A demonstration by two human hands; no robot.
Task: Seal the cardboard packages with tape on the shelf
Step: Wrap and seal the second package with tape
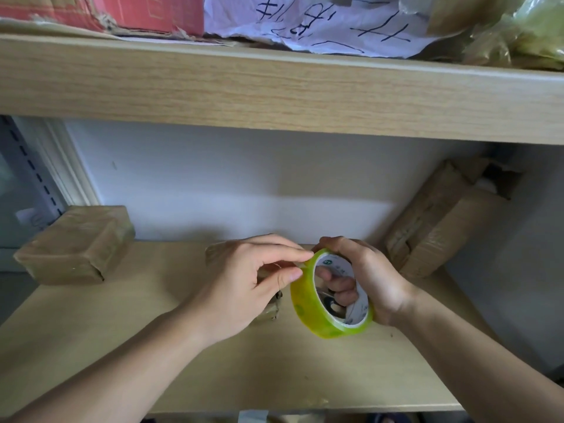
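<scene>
Tape roll (331, 296): a yellow-green roll with a white printed core is held upright on its edge, just above the lower shelf (122, 346), right of centre.
Right hand (366, 279): the roll is grasped, with several fingers passed through the core from behind and the thumb curled over the top of the roll.
Left hand (244, 285): the roll's upper left rim is met by the thumb and forefinger, which are pinched together there, seemingly on the loose tape end; the end itself is too thin to be made out clearly.
Small package (268, 309): a brown, tape-wrapped parcel lies on the shelf directly under and behind the left hand; it is mostly hidden, and only its far corner and near edge are seen.
Left package (76, 245): a squat brown box, already wrapped in glossy tape, rests at the left end of the shelf against the back wall, well apart from the hands.
Right package (439, 218): a long cardboard box is leaned tilted in the right back corner, with its upper flaps torn open.
Upper shelf (274, 96): a wood-grain board spans the view above; it carries a red box (137, 10), a crumpled white sheet with handwritten black marks (320, 22), and yellowish plastic wrapping (525, 38) at the right.
</scene>
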